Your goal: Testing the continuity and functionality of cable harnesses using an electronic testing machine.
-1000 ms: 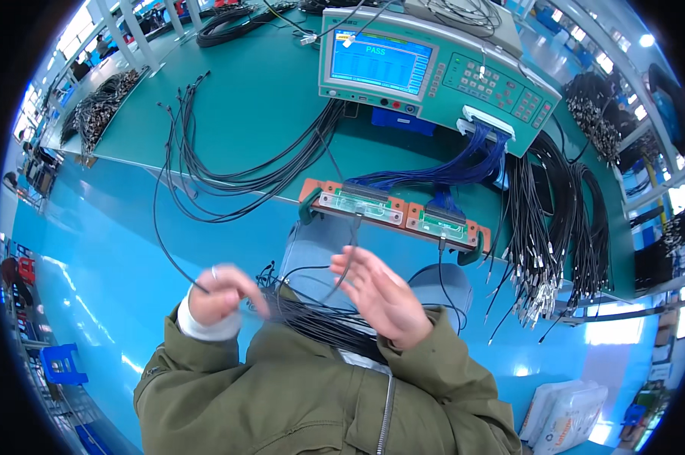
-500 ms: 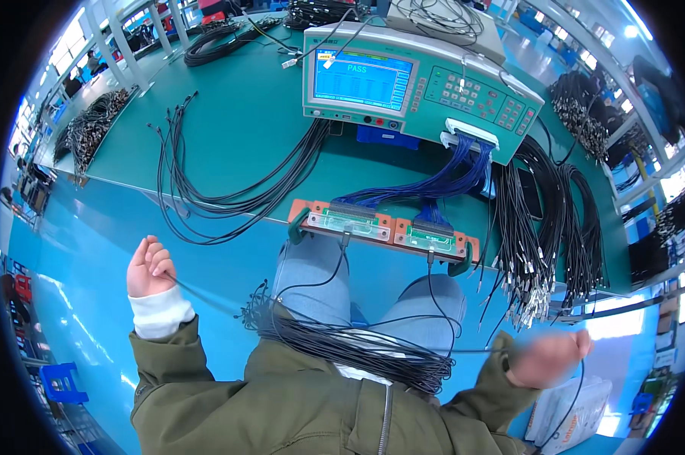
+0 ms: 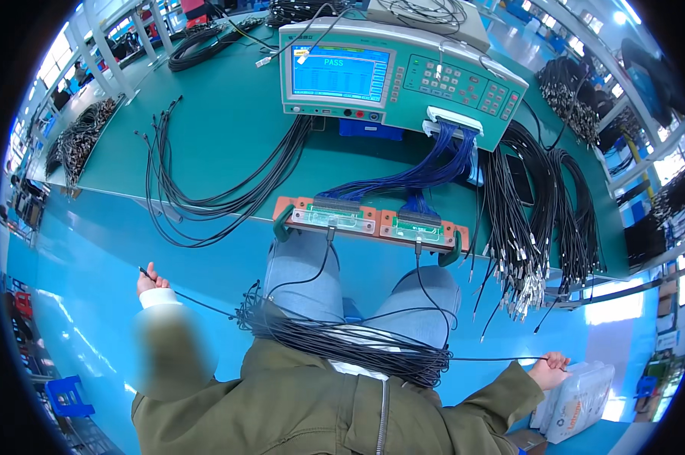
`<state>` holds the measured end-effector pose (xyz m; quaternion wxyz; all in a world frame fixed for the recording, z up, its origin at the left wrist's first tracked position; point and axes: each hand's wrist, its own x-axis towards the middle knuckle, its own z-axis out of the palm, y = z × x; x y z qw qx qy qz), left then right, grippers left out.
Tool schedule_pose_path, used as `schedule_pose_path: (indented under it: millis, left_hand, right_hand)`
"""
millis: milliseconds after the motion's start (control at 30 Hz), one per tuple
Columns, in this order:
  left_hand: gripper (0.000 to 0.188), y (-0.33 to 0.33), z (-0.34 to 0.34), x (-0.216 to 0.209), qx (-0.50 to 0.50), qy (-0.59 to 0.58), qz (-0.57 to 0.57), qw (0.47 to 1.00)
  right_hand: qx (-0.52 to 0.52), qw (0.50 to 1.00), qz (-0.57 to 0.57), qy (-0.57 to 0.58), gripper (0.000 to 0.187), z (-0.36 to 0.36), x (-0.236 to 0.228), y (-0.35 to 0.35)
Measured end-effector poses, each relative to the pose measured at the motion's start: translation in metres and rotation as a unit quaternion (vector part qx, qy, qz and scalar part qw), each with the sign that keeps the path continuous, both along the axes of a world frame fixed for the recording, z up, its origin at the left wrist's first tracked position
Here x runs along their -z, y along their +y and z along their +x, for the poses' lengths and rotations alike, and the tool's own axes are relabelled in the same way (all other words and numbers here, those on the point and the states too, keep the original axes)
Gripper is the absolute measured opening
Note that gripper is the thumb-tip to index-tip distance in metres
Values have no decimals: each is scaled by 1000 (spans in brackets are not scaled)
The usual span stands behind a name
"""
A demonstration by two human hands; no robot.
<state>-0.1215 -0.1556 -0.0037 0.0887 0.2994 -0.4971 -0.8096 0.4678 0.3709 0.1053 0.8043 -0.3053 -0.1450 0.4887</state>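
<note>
A bundle of black cables (image 3: 350,340) lies across the person's lap (image 3: 298,262). One cable length (image 3: 206,305) runs out from the bundle's left end, another length (image 3: 502,358) from its right; whether they are one cable cannot be told. Crossing strands could snag under a pull and drag the bundle askew; the two plugged cables (image 3: 426,274), descending towards it from the orange test fixture (image 3: 377,222) beyond, might be tugged loose if caught. The left hand (image 3: 151,279), well left of the bundle, is closed around its cable, the tip projecting past the fingers. The right hand (image 3: 551,370), right of the bundle, curls its fingers around the other length. Farther beyond the bundle stands the green-and-white tester (image 3: 401,80).
</note>
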Motion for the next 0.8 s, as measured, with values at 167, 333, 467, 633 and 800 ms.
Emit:
schedule_pose_path:
  millis: [167,333,467,633,800]
  left_hand:
    - [24,24,19,-29,107,90,18,990]
    - [25,153,95,-83,435,87,-120,888]
    - [23,236,144,-71,532,156,-188,810]
    - [23,278,167,-60,566,107,-34,817]
    - [22,311,176,-72,550,101,18,829]
  right_hand:
    - [50,965,-127,-222,16,-40,-26,-15]
    - [-348,785,-8,-512,20,-147,-7,-48]
    - [-567,755,-13,-329,26,-232,30,-80]
    - [-566,778,-47,-266,22,-269,33,-85]
    - [-549,792,-54,-261,20,-270,46,-95]
